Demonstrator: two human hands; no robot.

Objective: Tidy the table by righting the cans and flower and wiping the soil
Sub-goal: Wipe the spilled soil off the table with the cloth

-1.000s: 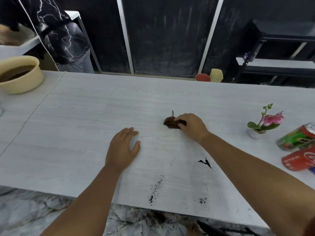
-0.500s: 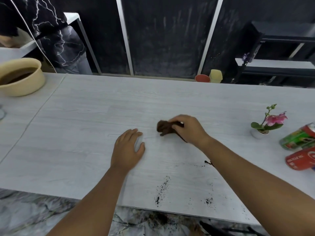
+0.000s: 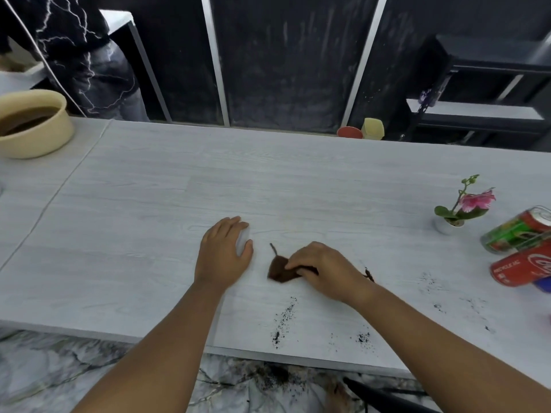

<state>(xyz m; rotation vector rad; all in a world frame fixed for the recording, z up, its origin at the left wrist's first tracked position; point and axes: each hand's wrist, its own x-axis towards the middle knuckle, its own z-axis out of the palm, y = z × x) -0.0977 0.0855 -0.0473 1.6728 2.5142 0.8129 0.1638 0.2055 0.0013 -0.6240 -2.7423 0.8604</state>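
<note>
My right hand (image 3: 323,271) presses a small brown cloth (image 3: 278,269) flat on the pale wood-grain table (image 3: 149,204). My left hand (image 3: 223,251) rests palm down just left of it, fingers apart, holding nothing. Black soil (image 3: 284,318) lies in streaks near the front edge, with more soil specks (image 3: 429,283) further right. A pink flower in a small white pot (image 3: 453,214) stands upright at the right. Beside it a green and red can (image 3: 517,231) and a red can (image 3: 524,268) lie on their sides.
A cream bowl with brown contents (image 3: 31,123) sits at the far left. A red cup (image 3: 349,132) and a yellow cup (image 3: 372,128) stand behind the table's far edge. A person in a black patterned shirt (image 3: 74,55) stands at the back left. Soil lies on the marble floor (image 3: 268,380).
My right hand has dragged the brown cloth across the table toward me and to the left, closer to the soil streaks. My left hand stayed flat on the table.
</note>
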